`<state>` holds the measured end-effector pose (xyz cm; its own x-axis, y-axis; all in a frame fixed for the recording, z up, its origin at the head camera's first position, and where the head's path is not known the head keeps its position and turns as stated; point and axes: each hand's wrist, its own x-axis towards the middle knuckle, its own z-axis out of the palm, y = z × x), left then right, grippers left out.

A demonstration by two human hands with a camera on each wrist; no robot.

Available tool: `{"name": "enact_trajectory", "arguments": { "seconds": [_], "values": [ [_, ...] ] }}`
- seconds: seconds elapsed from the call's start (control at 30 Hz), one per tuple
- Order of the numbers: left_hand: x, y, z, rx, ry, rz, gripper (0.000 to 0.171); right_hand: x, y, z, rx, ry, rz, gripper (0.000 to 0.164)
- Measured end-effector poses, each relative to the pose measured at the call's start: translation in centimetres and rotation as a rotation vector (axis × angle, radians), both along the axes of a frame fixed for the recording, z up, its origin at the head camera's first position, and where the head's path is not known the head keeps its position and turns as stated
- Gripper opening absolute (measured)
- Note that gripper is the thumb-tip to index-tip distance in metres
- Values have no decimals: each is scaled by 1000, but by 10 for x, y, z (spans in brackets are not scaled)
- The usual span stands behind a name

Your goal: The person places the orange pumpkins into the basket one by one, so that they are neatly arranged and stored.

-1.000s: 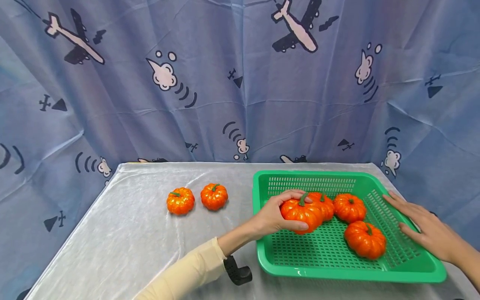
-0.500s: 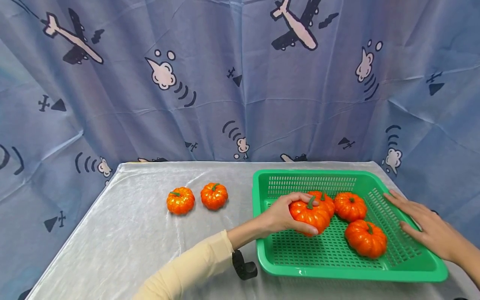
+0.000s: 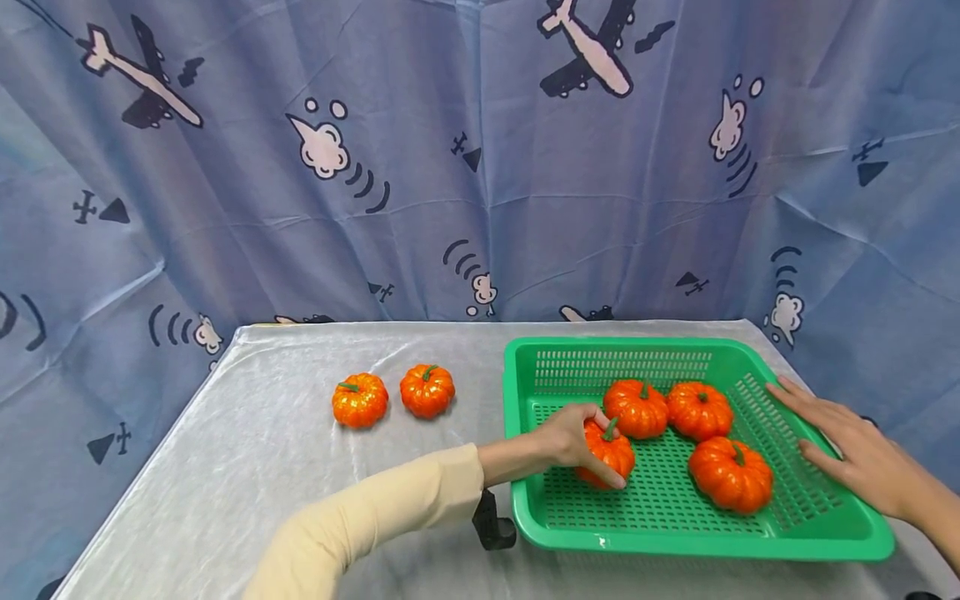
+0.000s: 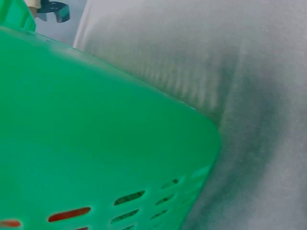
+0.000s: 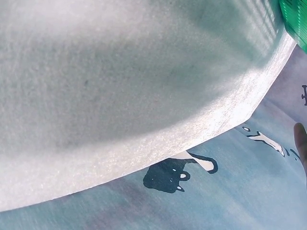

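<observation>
In the head view my left hand (image 3: 570,437) grips a small orange pumpkin (image 3: 615,452) with a green stem, thumb on the near side and fingers over its far side. This pumpkin is low inside the left half of a green plastic basket (image 3: 675,546). Along the basket's right rim lies my right hand (image 3: 858,454), its fingers extended. In the basket are three more pumpkins: one at the back middle (image 3: 636,408), another beside it (image 3: 699,411), and a third nearer the front right (image 3: 731,475). The left wrist view is mostly basket wall (image 4: 96,124), with orange behind its slots.
Two more pumpkins, one (image 3: 360,400) left of the other (image 3: 427,391), sit on the table's pale cloth (image 3: 247,467) to the left of the basket. Behind the table hangs a blue curtain (image 3: 420,167) printed with airplanes. The right wrist view shows the table edge (image 5: 192,148).
The left hand first moved right with the pumpkin, then brought it down into the basket's left half, uncovering the back pumpkin. The right hand has stayed on the rim.
</observation>
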<state>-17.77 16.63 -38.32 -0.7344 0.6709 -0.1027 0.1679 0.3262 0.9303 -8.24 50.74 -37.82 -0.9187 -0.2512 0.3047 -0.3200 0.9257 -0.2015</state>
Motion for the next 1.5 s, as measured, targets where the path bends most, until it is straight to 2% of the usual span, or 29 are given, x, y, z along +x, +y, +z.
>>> {"name": "enact_trajectory", "arguments": {
  "seconds": [0.2, 0.37, 0.57, 0.8, 1.0, 1.13, 1.3, 1.5],
  "values": [
    [0, -1, 1, -70, 4, 36, 46, -1, 0, 1, 6, 2, -5, 57],
    [2, -1, 1, -184, 49, -4, 49, 0, 0, 0, 1, 2, 0, 57],
    [5, 3, 0, -257, 119, -47, 50, 0, 1, -1, 3, 8, 3, 57],
    [9, 11, -5, -237, 197, -159, 49, -1, 0, 1, 22, -32, -22, 59],
    [10, 16, -6, -228, 235, -207, 50, -1, -1, 1, 27, -28, -21, 60],
    [9, 19, -7, -237, 203, -250, 54, 0, -1, 1, 29, -19, -21, 59],
    [7, 21, -8, -199, 143, -309, 57, 0, -1, 1, 22, -13, -17, 58],
    [7, 20, -7, -202, 157, -319, 69, 0, -1, 1, 20, -8, -17, 58]
  ]
}}
